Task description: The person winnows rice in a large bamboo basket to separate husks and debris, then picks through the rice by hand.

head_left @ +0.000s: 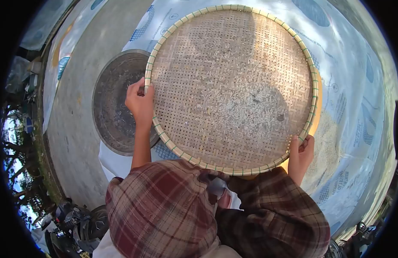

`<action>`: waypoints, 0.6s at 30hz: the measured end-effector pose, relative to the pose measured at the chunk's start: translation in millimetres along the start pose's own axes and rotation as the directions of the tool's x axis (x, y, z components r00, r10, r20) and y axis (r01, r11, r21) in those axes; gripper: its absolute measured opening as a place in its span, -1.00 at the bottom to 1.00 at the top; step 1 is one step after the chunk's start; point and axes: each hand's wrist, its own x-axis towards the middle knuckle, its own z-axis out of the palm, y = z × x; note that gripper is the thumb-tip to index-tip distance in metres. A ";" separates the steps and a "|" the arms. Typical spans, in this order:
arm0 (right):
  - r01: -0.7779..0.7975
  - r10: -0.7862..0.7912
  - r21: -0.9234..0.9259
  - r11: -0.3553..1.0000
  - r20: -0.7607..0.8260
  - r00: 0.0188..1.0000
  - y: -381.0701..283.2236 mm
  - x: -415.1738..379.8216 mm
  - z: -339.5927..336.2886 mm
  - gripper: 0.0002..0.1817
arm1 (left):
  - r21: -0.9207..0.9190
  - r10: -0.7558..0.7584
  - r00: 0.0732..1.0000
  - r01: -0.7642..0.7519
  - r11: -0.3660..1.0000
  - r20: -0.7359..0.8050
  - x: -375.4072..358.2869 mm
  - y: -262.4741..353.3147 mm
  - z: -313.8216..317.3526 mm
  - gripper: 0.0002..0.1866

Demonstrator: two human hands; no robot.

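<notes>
A round woven bamboo tray (186, 56) with a green-bound rim is held out in front of my body. Pale grains (246, 105) are scattered on it, thickest right of the middle. My left hand (141, 101) grips the rim at the left, thumb at the edge and fingers partly behind it. At the lower right, my right hand (301, 155) is closed on the rim, with some fingers hidden. Behind the tray's left side is a dark round basin (115, 103). A yellow object (318, 101) shows partly behind the right rim.
Printed white-and-blue sheeting (358, 142) covers ground behind and to the right. A heap of pale grain (328, 150) lies on it at the right. Grey concrete (72, 129) lies left. Motorbike parts (74, 228) show at the lower left, others at the lower right.
</notes>
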 end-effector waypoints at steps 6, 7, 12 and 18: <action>-0.085 0.081 -0.022 0.996 -0.135 0.987 42.9 21.5 -57.7 -0.85 | -0.079 0.143 0.985 -0.135 0.988 0.097 -36.7 56.3 31.0 -0.68; -0.156 0.155 0.003 0.988 -0.136 0.978 43.1 22.0 -67.7 -0.85 | -0.053 0.119 0.987 -0.114 0.992 0.106 -33.1 47.5 28.4 -0.67; -0.116 0.095 0.206 0.972 0.109 0.990 11.7 -7.1 -2.1 -0.75 | 0.059 0.075 0.997 -0.075 0.995 0.014 -4.6 1.8 8.2 -0.65; -0.193 0.181 0.140 0.971 0.092 0.979 33.9 15.6 -21.7 -0.71 | 0.047 0.089 0.991 -0.094 0.994 0.100 -25.0 6.9 29.4 -0.59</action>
